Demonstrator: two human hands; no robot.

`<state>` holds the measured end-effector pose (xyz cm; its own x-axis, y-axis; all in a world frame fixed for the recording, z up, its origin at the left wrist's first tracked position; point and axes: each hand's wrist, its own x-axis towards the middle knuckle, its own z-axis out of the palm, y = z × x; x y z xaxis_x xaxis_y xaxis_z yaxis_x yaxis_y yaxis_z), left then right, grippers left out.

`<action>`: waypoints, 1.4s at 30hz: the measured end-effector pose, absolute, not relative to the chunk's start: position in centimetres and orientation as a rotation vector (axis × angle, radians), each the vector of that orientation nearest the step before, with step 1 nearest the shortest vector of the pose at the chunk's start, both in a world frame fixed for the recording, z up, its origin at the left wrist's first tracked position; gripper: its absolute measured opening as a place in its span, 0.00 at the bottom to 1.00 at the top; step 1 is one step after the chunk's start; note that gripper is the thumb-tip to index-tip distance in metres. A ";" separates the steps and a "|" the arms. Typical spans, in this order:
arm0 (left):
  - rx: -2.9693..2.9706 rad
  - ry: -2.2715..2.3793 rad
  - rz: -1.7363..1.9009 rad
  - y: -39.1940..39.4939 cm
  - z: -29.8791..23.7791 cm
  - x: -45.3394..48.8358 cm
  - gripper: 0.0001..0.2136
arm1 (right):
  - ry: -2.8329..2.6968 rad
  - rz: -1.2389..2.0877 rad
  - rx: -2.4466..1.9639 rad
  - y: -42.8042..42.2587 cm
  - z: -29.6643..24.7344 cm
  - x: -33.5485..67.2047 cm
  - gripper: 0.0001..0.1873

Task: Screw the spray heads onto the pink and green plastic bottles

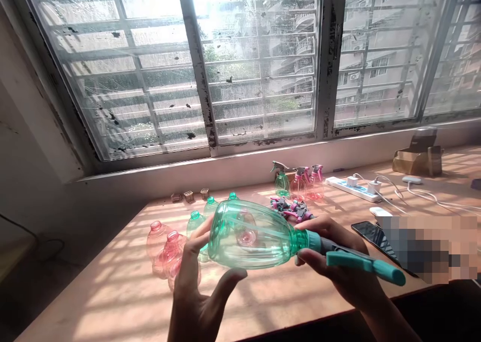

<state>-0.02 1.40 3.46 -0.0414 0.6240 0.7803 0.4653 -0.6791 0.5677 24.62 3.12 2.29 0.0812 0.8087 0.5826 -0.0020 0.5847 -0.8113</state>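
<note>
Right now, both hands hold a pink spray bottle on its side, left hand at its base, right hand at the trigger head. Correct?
No: the head view shows the spray bottle is green, not pink. It does lie on its side, left hand at its base, right hand at the trigger head.

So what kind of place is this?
Probably a makeshift workbench in a flat: wooden table under a grimy window, capless bottles, a pile of trigger heads, left hand and right hand holding a green spray bottle.
</note>
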 end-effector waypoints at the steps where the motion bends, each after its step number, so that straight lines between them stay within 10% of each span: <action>1: 2.110 1.144 1.842 1.5 3.4 -0.1 0.20 | -1.352 0.758 -0.719 3.2 2.3 24.6 0.14; 11: 2.369 1.107 1.772 2.0 3.5 -0.3 0.33 | -1.353 0.719 -0.693 3.3 2.0 24.3 0.15; 16: 2.198 1.196 1.738 1.9 3.8 -0.5 0.19 | -1.454 0.422 -0.680 3.3 1.7 24.0 0.13; 33: 2.244 0.974 1.878 2.3 3.5 -1.5 0.22 | -1.477 0.461 -0.756 3.3 1.2 24.7 0.14; 42: 2.428 0.991 1.902 3.0 3.6 -1.7 0.24 | -1.270 0.892 -0.597 3.6 2.2 24.2 0.15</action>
